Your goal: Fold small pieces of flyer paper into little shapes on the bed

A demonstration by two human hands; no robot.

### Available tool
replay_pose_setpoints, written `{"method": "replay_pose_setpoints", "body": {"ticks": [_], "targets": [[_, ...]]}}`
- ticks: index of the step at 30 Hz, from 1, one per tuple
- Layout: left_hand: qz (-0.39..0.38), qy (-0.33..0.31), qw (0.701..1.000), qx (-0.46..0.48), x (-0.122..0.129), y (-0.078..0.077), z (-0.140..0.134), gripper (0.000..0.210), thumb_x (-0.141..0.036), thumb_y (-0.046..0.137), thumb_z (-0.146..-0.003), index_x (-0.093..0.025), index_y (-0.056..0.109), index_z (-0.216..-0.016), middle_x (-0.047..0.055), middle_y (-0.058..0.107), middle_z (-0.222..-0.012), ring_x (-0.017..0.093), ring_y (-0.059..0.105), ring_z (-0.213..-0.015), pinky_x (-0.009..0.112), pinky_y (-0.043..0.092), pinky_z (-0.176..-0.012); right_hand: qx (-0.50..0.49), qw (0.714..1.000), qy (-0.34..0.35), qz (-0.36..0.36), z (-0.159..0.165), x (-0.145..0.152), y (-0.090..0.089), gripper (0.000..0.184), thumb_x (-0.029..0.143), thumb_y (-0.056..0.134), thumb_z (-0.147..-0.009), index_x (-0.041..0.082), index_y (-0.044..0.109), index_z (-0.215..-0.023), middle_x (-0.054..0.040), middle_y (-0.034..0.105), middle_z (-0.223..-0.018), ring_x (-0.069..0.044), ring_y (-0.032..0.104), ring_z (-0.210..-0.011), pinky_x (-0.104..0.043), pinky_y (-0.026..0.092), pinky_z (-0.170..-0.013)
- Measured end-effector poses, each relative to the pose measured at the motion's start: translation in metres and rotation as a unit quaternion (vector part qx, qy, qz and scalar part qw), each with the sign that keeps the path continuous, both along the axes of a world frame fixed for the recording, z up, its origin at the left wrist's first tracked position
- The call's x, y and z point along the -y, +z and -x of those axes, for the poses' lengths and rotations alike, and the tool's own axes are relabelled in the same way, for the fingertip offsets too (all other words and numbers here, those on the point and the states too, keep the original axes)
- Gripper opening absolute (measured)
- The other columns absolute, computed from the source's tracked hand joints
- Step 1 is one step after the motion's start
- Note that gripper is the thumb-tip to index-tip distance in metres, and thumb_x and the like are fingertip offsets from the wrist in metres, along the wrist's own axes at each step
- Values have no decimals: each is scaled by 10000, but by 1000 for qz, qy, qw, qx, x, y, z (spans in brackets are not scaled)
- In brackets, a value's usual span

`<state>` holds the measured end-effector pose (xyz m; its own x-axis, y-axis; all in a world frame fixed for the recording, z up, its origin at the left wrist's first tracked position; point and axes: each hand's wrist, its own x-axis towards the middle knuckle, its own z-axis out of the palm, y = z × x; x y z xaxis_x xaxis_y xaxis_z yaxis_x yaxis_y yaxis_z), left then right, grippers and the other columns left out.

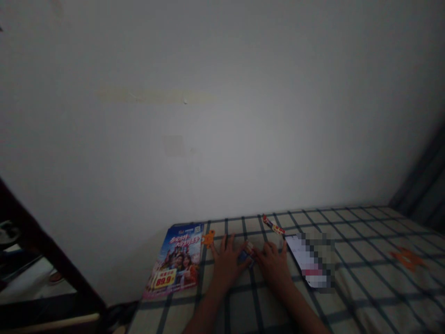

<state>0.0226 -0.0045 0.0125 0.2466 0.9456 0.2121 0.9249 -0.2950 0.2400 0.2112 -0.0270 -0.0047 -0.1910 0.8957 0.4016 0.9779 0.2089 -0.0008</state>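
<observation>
A small folded piece of printed paper (247,253), blue, red and white, lies on the checked cloth between my two hands. My left hand (226,260) rests on the cloth with its outer fingers spread, while its thumb and index finger hold the paper's left side. The bent fingers of my right hand (274,262) press on the paper's right end. Part of the paper is covered by the fingers, and dim light blurs its folds.
Left of my hands lies a glossy printed flyer (179,260). A phone (308,262) with a lit screen is at right, partly pixelated. Behind it lies a narrow printed strip (273,225). The checked cloth (365,269) meets a white wall (243,116); a dark slanted frame (45,246) stands left.
</observation>
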Motion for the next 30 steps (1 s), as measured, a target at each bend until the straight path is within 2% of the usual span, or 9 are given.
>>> {"method": "replay_pose_setpoints", "body": {"ticks": [4, 8, 16, 20, 23, 27, 30], "targets": [[-9, 28, 999, 39, 2, -2, 0, 593, -738, 571, -829, -448, 594, -1346, 75, 440, -1553, 393, 286, -1457, 770, -12, -1124, -13, 1000, 1, -3, -1, 0, -4, 322, 343, 515, -990, 394, 601, -1296, -61, 664, -1164, -297, 495, -1240, -750, 29, -1129], [-28, 36, 998, 51, 3, 0, -1, 531, -719, 610, -814, -411, 671, -1242, 55, 482, -1513, 378, 315, -1434, 755, 2, -1139, -22, 1000, 9, -3, -1, 2, -1, 326, 391, 523, -986, 388, 597, -1303, -57, 666, -1179, -302, 479, -1264, -748, 24, -1129], [-12, 32, 999, 39, 1, 1, 4, 500, -739, 575, -826, -439, 687, -1210, 15, 463, -1547, 392, 317, -1436, 783, 22, -1125, -56, 997, -3, 44, 0, 1, 4, 323, 464, 519, -977, 396, 616, -1277, -66, 650, -1223, -304, 454, -1310, -749, 54, -1124], [-11, 45, 999, 25, -1, -4, 9, 336, -632, 513, -926, -516, 678, -1195, -29, 468, -1549, 405, 296, -1452, 818, -3, -1092, -57, 997, -7, 52, 1, 0, 3, 304, 442, 503, -985, 400, 625, -1261, -68, 646, -1236, -305, 453, -1327, -756, 79, -1120], [-16, 54, 998, 19, -1, -6, 11, 294, -564, 503, -957, -551, 658, -1207, -29, 474, -1544, 404, 309, -1449, 831, 16, -1080, -57, 997, -15, 52, 2, 1, 4, 305, 436, 505, -981, 403, 624, -1260, -68, 635, -1260, -307, 458, -1326, -747, 108, -1123], [-36, 63, 997, 18, -1, -6, 10, 278, -529, 569, -933, -482, 702, -1172, 7, 465, -1548, 394, 320, -1444, 813, 47, -1100, -61, 997, -17, 52, 2, 2, 4, 313, 442, 512, -976, 405, 615, -1269, -68, 630, -1262, -303, 464, -1316, -740, 113, -1125], [-43, 55, 997, 17, 0, -3, 9, 240, -509, 594, -921, -426, 740, -1092, -13, 460, -1552, 393, 314, -1442, 797, 39, -1117, -64, 997, -19, 50, 2, 1, 3, 298, 432, 501, -982, 390, 628, -1249, -73, 627, -1268, -302, 464, -1315, -738, 111, -1126]]}}
